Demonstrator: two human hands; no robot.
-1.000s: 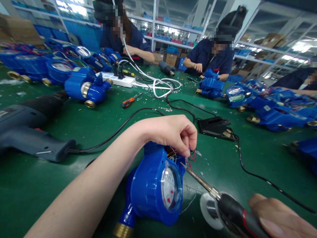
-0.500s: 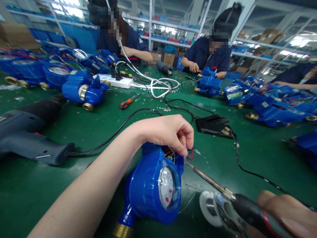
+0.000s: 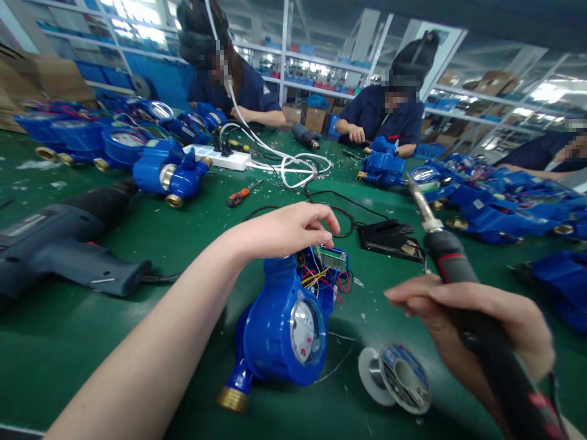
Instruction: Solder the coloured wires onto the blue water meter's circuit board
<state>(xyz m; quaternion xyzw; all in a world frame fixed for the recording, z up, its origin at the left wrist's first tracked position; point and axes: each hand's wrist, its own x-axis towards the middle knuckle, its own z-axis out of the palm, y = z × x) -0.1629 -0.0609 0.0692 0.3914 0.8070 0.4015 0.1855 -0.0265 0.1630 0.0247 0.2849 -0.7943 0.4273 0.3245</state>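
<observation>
A blue water meter (image 3: 270, 330) with a round dial and a brass threaded end stands in front of me. Red, yellow and black wires (image 3: 316, 278) spill from its opened housing, beside a small display (image 3: 334, 260). Just above that housing hovers my left hand (image 3: 298, 229), its thumb and fingers apart and nothing seen between them. My right hand (image 3: 486, 324) grips a soldering iron (image 3: 452, 256), its tip pointing up and away from the meter. Between the meter and my right hand lies a spool of solder wire (image 3: 403, 379).
A heat gun (image 3: 77, 244) lies at left. Farther back are a screwdriver (image 3: 238, 197), a white power strip (image 3: 229, 159) with cables, and a black soldering iron stand (image 3: 389, 238). More blue meters (image 3: 486, 195) crowd both sides. Co-workers (image 3: 380, 116) sit across the table.
The soldering iron has lifted off the wires and swung upright to the right. My left hand has let go of the wires, moved slightly up and left, and its fingers have parted.
</observation>
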